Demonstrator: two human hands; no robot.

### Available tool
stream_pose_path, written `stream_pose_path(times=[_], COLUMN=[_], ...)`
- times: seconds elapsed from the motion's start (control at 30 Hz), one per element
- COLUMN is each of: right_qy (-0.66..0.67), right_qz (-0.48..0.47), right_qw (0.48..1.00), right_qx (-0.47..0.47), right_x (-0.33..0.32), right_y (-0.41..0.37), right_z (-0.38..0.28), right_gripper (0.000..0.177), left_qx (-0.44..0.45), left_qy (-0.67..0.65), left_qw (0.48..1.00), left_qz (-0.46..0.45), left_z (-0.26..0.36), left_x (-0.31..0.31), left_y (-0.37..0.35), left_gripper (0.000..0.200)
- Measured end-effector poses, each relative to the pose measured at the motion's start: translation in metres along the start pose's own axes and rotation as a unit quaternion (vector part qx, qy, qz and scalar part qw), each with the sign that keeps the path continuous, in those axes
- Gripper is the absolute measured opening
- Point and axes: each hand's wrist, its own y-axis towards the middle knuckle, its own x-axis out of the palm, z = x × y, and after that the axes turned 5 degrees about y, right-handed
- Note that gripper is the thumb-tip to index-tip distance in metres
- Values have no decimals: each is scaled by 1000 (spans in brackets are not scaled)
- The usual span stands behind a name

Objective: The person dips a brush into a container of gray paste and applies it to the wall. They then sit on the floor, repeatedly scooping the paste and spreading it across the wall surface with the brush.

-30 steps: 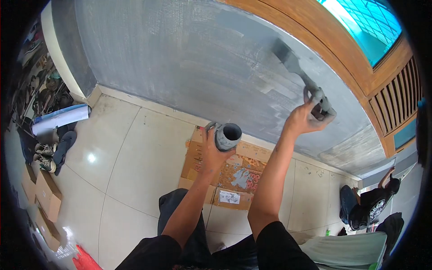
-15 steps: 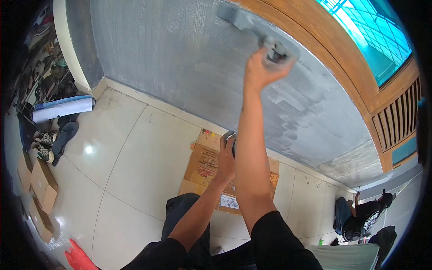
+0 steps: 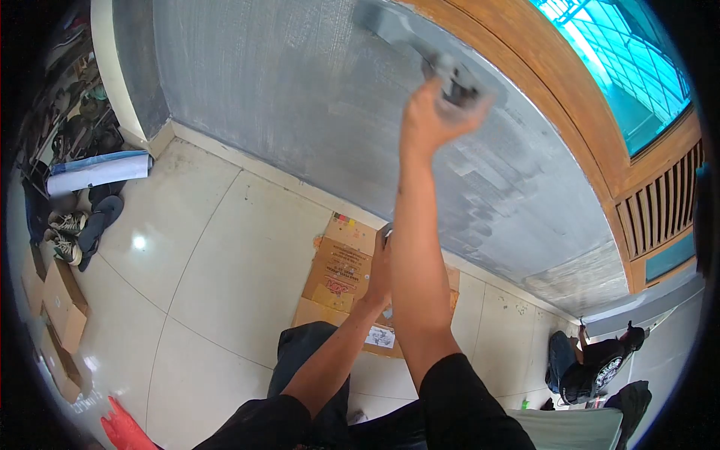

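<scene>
1. Brush (image 3: 399,33) gripped by right hand (image 3: 435,112), fingers curled round it; held at upper edge of wall (image 3: 285,97).
2. Left hand (image 3: 381,268) part-hidden by right forearm (image 3: 420,247); finger opening and hold can't be told.

The wall (image 3: 277,105) was grey, mottled with paler streaks and darker patches. In front of it, a brush (image 3: 386,26) showed as blurred slate grey. Along the wall's top edge ran an orange-brown wooden frame (image 3: 540,105), around a turquoise window pane (image 3: 634,67) patterned with a criss-cross grid. By the wall's foot, brown cardboard (image 3: 337,262) bore red and dark lettering, on cream tiles (image 3: 217,277) with thin dark seams. Well out from the wall, a glove (image 3: 126,427) was coral red; near its far end, a black shirt (image 3: 598,354) carried a white print.
</scene>
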Motion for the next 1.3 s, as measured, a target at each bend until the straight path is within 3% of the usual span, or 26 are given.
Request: stream_pose_path(times=[0.03, 0.13, 0.2, 0.37, 0.43, 0.5, 0.57, 0.63, 0.67, 0.73, 0.8, 0.87, 0.97, 1.03, 1.13, 1.23, 1.3], right_qy=[0, -27, -166, -211, -126, -144, -143, 3, 5, -69, -187, -302, -286, -149, -133, -92, 46], right_qz=[-1, 0, 53, 85, 110, 85, -9, -3, 0, -4, 10, 87, 124, 171, 114, -1, 6], right_qw=[1000, 999, 982, 966, 984, 985, 987, 999, 999, 994, 980, 945, 944, 974, 984, 996, 988], right_qx=[1, -39, -71, -126, -60, -36, -68, 45, 43, -79, -70, -95, -112, -14, 18, -15, 145], right_x=[4, -1, -43, -134, -130, -104, -67, -20, -16, -22, -66, -120, -176, -168, -125, -56, -17], right_y=[1, 4, 19, 35, 24, 3, -13, -22, -19, -13, -5, 5, 11, 10, -22, -40, -48], right_z=[4, 13, 15, 2, -13, -12, -10, 1, 12, 27, 21, 22, 6, -17, -22, -14, -5], right_gripper=[25, 25, 27, 24, 22, 22, 22, 24, 24, 22, 22, 25, 30, 31, 27, 22, 24], left_qx=[36, -113, -83, -116, -108, -109, -115, -42, -39, -83, -97, -112, -110, -74, -57, -140, -194], left_qy=[24, -131, -46, -51, -28, 10, -13, 35, 37, 20, 14, 13, 34, 52, 73, -54, -168], left_qw=[999, 984, 995, 991, 992, 992, 992, 998, 998, 993, 993, 992, 992, 995, 995, 989, 967], left_qz=[-13, 38, 10, 40, 52, 61, 51, 15, 15, 82, 71, 63, 49, 34, 22, 19, -4], left_z=[1, 1, -11, -15, -15, -12, -26, -46, -53, -56, -57, -62, -73, -75, -79, -85, -95], left_x=[2, 7, 0, -31, -32, -34, -30, -33, -35, -39, -52, -65, -74, -79, -78, -57, -51], left_y=[-2, -5, -3, 12, 14, 13, 9, 5, 8, 9, 11, 13, 16, 22, 18, 6, -6], left_gripper=[75, 72, 76, 82, 84, 83, 83, 83, 83, 82, 78, 75, 80, 80, 85, 75, 74])
